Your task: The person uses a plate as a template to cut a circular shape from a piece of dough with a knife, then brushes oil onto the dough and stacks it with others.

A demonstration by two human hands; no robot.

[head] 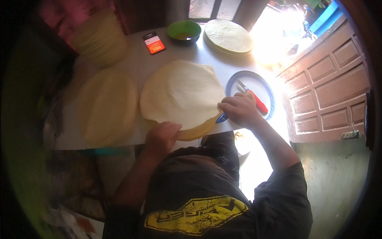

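Observation:
A broad, thin round sheet of pale dough or flatbread [191, 89] lies before me on a stack of similar yellowish sheets [197, 133]. Its near edge is pinched by my left hand [162, 136], fingers on top. At the sheet's right edge, my right hand [240, 109] is closed, with the blue handle [222, 118] of a tool poking out beneath it; the rest of that tool is hidden. Just beyond my right hand, a red-handled knife [256, 101] rests on a white plate with a blue rim [271, 95].
Left of the sheet is a blurred round stack [107, 110], with a taller pile of sheets [100, 38] behind. A phone [154, 43], a green bowl holding some liquid [183, 31] and another sheet stack [228, 37] stand along the table's far side. A panelled wooden door [328, 83] is at right.

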